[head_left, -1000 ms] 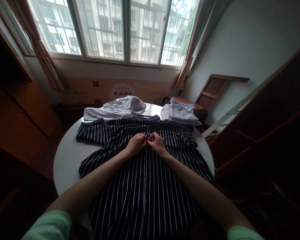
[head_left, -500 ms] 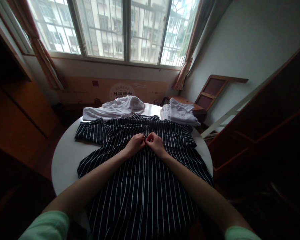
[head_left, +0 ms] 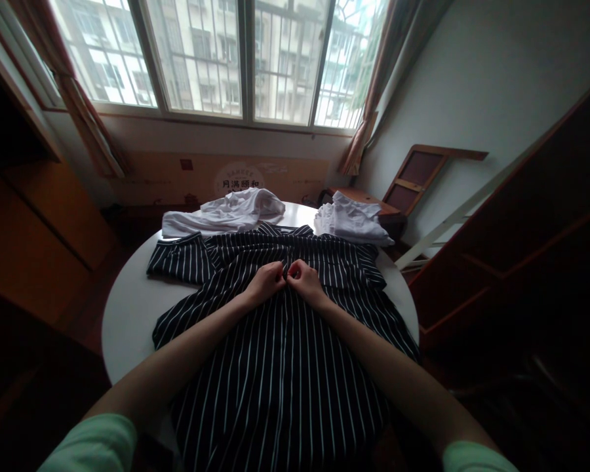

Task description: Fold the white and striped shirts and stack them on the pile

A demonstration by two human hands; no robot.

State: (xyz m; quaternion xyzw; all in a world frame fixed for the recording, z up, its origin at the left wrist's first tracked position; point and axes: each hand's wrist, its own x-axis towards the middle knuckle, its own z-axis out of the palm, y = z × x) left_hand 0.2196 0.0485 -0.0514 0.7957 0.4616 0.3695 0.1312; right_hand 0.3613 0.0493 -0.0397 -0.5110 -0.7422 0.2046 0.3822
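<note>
Presently, the round white worktop (head_left: pixel 128 314) carries a dark striped shirt (head_left: pixel 280 367) spread flat across it, with two white garments (head_left: pixel 226 213) at its far edge, while the left hand (head_left: pixel 265 283) and right hand (head_left: pixel 305 282) meet, both pinching the shirt's front placket.

Pale mint-green short sleeves (head_left: pixel 96 446) at seven and five o'clock, bare forearms, red-painted nails on both hands (head_left: pixel 286 282).
</note>
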